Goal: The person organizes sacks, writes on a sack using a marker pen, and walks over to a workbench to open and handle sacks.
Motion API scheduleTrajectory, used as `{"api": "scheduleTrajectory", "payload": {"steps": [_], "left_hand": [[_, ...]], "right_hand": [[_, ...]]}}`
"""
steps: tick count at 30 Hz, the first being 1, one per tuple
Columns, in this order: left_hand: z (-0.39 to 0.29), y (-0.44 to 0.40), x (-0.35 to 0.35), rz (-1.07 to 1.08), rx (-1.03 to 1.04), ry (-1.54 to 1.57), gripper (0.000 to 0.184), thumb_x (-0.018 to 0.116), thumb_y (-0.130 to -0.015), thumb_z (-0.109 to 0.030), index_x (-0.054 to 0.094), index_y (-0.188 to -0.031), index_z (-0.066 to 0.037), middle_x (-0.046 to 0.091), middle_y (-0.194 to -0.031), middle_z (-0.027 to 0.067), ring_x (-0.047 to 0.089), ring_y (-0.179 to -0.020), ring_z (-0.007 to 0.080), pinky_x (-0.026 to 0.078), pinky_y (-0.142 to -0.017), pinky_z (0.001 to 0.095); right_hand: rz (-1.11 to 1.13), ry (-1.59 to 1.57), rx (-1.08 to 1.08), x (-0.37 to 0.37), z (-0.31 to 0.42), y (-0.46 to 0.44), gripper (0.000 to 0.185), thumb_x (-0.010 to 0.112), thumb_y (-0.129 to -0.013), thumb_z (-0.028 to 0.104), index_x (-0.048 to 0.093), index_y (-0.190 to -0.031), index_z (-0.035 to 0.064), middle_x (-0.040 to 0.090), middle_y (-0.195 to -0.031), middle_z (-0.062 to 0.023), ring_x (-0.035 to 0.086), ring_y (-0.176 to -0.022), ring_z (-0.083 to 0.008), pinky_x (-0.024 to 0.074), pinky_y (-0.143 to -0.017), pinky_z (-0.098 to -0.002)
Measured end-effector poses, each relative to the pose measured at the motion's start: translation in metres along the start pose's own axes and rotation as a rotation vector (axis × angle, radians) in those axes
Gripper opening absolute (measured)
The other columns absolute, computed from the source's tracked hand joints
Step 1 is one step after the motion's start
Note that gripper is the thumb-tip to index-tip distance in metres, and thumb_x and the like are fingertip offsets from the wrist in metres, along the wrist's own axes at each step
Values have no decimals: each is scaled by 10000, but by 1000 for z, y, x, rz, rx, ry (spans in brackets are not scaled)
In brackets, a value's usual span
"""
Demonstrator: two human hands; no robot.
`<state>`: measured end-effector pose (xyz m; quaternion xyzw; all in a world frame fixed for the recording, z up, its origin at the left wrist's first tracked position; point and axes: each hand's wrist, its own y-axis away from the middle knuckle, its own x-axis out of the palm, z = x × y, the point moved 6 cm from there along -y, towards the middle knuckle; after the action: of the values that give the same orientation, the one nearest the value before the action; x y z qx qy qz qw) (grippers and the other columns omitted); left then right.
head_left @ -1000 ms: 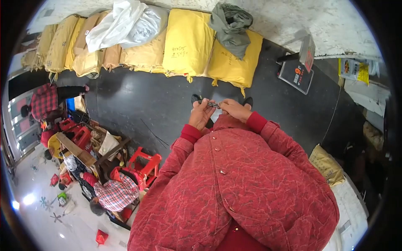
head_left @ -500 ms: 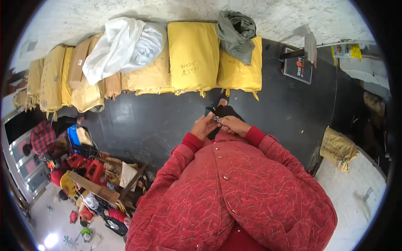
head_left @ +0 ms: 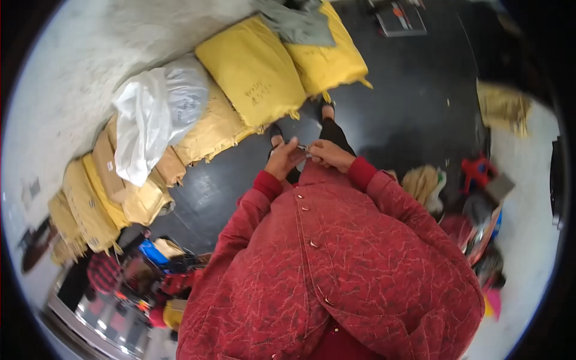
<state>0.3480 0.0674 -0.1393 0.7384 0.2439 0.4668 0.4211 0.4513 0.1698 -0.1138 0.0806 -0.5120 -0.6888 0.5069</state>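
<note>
Head view: your left hand [head_left: 284, 159] and right hand [head_left: 329, 154] both pinch a small, slim, dark-and-silver metallic-looking object [head_left: 303, 147] between them, its long axis running hand to hand, neither nearer.

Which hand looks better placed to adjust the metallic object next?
Right, probably: the right hand curls its fingers at the small metallic object; the left hand, palm partly turned up, could steady it.
</note>
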Motion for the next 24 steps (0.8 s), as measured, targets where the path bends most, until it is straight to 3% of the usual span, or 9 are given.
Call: {"api": "scheduleTrajectory", "payload": {"steps": [8,17,20,24], "left_hand": [[45,34,-73,-17,-292,-389,237,655,-877,-321,550,-979,-134,610,-916,17,593,-874,145,492,-822,317],[135,41,-83,48,-472,-608,337,592,-903,-427,540,-990,-106,584,-936,27,582,-861,145,493,-824,318],[163,29,-78,-10,-527,-571,448,561,-905,-475,522,-1100,-73,579,-991,63,595,-912,178,496,-838,322],[154,-42,-120,-107,-362,-1030,592,569,-885,-493,481,-1252,-37,615,-1047,116,628,-905,219,516,-797,348]], "right_hand": [[-66,-290,-70,100,-123,-8,333,412,-985,359,541,-913,61,444,-687,36,349,-552,-59,292,-484,-221],[-203,-589,-45,110,-224,25,314,379,-993,350,511,-917,75,384,-650,64,303,-518,-31,252,-446,-198],[-288,-735,-103,99,-265,31,319,372,-992,350,506,-902,76,375,-631,69,297,-499,-27,242,-430,-203],[-419,-797,-51,88,-351,24,333,391,-979,358,521,-880,68,394,-612,60,326,-491,-32,258,-423,-213]]}}
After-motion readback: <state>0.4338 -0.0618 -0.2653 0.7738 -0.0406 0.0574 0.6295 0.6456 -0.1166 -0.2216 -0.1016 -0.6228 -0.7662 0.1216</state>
